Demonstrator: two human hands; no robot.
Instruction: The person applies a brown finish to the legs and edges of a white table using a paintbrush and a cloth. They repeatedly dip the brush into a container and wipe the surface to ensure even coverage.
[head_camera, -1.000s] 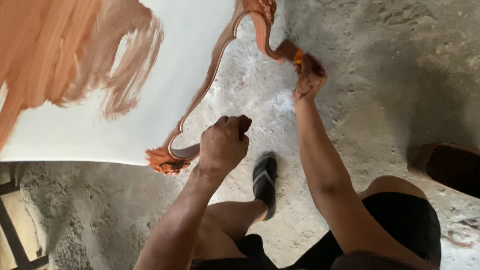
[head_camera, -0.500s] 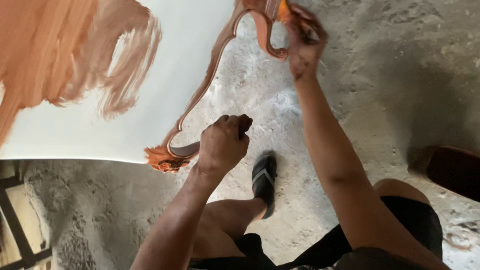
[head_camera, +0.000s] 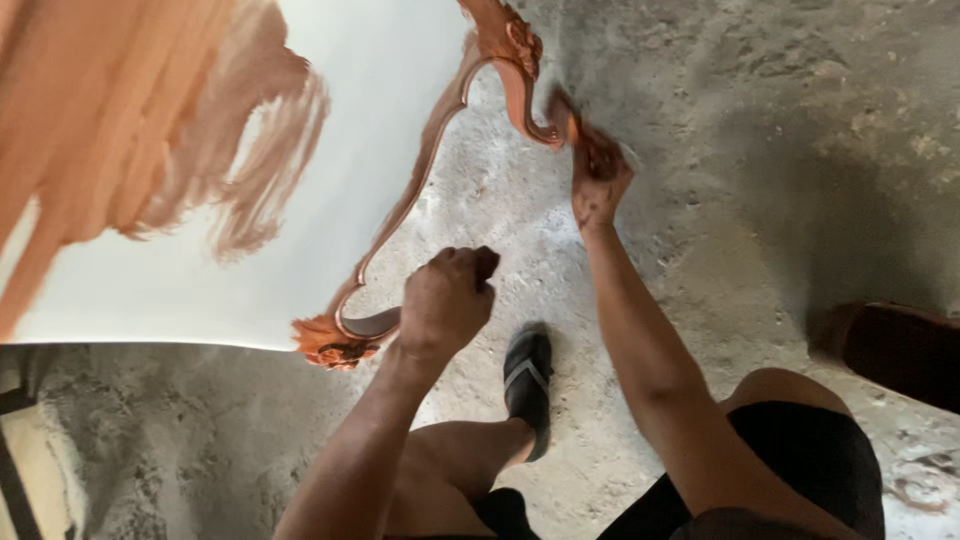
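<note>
The person is crouching over a white panel (head_camera: 300, 200) edged with a carved, curved wooden trim (head_camera: 420, 170) that is being stained reddish-brown. The right hand (head_camera: 598, 178) is pressing against the trim's curl near the top, its fingers closed on something small, probably a rag or brush, though blur is hiding what it is. The left hand (head_camera: 445, 300) is curled into a fist just beside the trim's lower end, seemingly steadying it. Judging by the colour, the edge is mostly coated, while the panel face is carrying only broad streaks at the left. A foot in a dark shoe (head_camera: 528, 385) is resting on the rough concrete floor (head_camera: 780, 150), close under the work; a dark object (head_camera: 900, 350) is lying well apart at right.
</note>
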